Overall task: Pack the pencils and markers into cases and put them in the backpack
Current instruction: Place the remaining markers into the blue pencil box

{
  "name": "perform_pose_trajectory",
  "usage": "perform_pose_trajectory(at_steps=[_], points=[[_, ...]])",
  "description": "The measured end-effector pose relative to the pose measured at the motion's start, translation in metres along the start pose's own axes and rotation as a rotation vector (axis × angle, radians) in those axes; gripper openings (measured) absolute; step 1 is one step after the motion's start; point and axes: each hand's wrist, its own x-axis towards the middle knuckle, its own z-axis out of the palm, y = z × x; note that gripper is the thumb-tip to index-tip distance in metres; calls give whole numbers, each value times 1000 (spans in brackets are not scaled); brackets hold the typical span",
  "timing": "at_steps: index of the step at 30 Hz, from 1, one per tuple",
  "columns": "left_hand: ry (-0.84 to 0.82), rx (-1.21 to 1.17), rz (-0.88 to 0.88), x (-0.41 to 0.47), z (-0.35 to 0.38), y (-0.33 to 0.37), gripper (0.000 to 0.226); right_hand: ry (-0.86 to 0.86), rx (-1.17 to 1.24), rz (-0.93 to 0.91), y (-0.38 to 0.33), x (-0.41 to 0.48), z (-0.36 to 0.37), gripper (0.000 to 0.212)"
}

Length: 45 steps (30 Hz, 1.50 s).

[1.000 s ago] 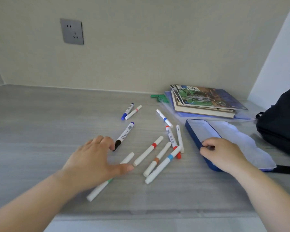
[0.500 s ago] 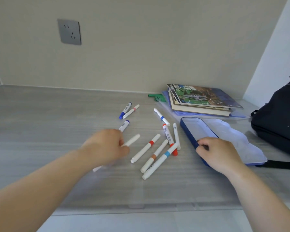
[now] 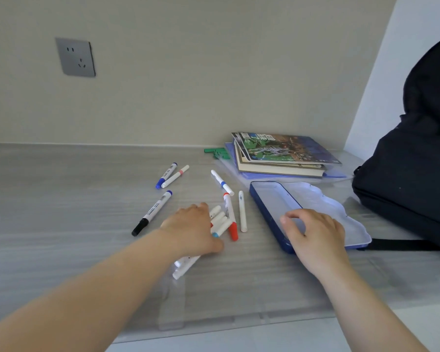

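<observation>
Several white markers lie scattered on the grey desk. My left hand lies over a bunch of them, fingers curled around the bunch on the desk surface. A black-capped marker lies to its left, and two more sit farther back. One marker with a blue band, a red-capped one and a plain white one lie between my hands. My right hand rests on the near end of the open blue pencil case. The dark backpack stands at the right.
A stack of books on a pale folder lies behind the case by the wall. A small green object sits left of the books. A wall socket is on the wall. The desk's front edge runs below my arms.
My left hand slid right and swept several markers together into a bunch under it. The black-capped marker is uncovered again. My right hand stayed on the case.
</observation>
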Motion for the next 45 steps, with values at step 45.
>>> perform_pose_trajectory(at_steps=[45], points=[[-192, -193, 617, 104, -17, 98, 37, 5, 56, 243, 81, 31, -20, 32]])
